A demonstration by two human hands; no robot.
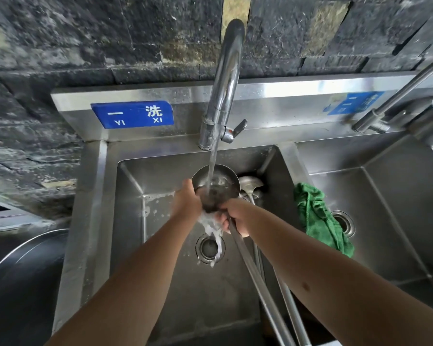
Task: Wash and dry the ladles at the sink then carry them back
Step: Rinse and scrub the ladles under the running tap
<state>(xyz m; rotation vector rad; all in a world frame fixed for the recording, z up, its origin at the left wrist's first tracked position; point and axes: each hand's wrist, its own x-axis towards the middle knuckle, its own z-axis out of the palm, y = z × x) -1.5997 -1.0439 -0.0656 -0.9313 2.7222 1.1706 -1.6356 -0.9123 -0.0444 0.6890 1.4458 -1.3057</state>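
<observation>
A blue label (132,114) sits on the backsplash above the left sink basin (160,283). Over that basin the left hand (186,203) cups the bowl of a large ladle (214,182) from the left, under water running from the faucet (225,78). The right hand (238,217) grips the ladle's handle just below the bowl. More ladles (251,184) lean in the basin's back right corner. A green cloth (319,221) drapes over the divider.

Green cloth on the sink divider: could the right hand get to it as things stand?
Probably yes, once freed. The green cloth hangs over the divider just right of the right hand, nothing between them, but that hand now grips the ladle handle under the tap.
</observation>
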